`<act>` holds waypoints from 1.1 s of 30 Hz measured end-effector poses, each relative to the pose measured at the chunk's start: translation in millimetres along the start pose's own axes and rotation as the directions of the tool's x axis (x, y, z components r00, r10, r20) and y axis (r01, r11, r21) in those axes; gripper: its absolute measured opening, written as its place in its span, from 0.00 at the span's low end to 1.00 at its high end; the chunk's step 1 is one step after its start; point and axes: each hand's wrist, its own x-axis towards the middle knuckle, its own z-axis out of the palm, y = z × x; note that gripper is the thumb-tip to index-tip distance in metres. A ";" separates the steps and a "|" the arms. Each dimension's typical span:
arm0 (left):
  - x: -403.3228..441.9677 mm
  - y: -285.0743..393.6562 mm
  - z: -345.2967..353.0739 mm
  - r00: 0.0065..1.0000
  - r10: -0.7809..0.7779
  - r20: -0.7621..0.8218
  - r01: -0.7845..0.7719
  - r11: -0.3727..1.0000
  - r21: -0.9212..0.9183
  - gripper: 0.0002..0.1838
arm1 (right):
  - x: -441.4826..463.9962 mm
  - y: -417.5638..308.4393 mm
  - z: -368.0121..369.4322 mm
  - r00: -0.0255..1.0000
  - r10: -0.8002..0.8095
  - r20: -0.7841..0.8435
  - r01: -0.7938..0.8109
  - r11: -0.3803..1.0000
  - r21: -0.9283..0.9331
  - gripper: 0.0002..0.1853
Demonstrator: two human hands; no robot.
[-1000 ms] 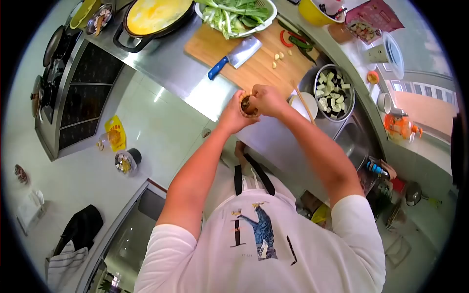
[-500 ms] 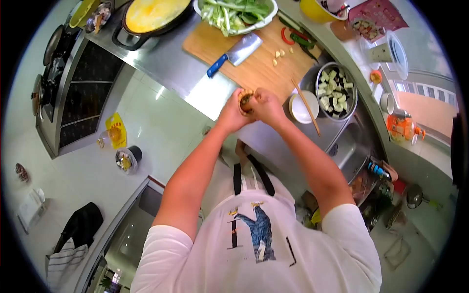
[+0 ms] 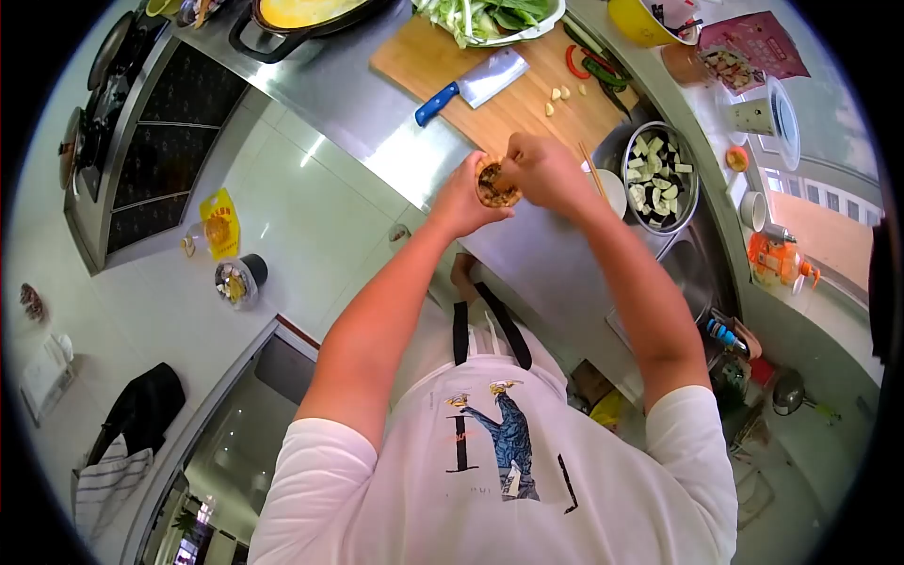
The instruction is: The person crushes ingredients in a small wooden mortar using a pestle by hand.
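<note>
My left hand [image 3: 460, 200] is wrapped round a small round tan cup [image 3: 496, 203], its mouth turned up toward me and dark brown bits inside. At the cup's right rim, my right hand [image 3: 549, 174] is closed with fingers pressed together; what it grips is hidden. Both hands are over the front edge of the steel counter [image 3: 537, 250]. Beyond them lies the wooden cutting board [image 3: 414, 56], bearing a blue-handled cleaver [image 3: 492, 81] and several garlic cloves [image 3: 556, 94]. Right of my right hand stands a white bowl [image 3: 615, 194] with chopsticks [image 3: 592, 169] across it.
A metal basin [image 3: 694, 193] of cut eggplant stands beside the sink [image 3: 689, 273]. At the back are a basket [image 3: 556, 17] of greens, red and green peppers [image 3: 600, 70], and a black pan [image 3: 273, 42] with something yellow. A bin [image 3: 252, 270] stands on the floor at left.
My right hand has moved up and right from over the cup, so more of the cup's inside shows. The view has shifted slightly, with the counter things now higher and further right.
</note>
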 end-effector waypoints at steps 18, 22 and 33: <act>5.5 -12.1 8.7 1.000 -0.001 0.003 0.001 1.000 0.025 0.61 | 17.6 1.8 2.7 0.934 0.261 0.245 -0.274 0.961 0.020 0.11; 2.9 -1.3 2.2 0.999 -0.032 0.027 0.032 0.999 -0.004 0.59 | 3.5 42.3 43.4 0.999 0.033 0.028 -0.034 0.999 0.018 0.12; 1.3 -2.6 0.3 1.000 0.004 0.008 -0.004 1.000 0.011 0.57 | 11.0 19.4 28.8 0.993 -0.098 0.063 0.110 0.971 -0.213 0.11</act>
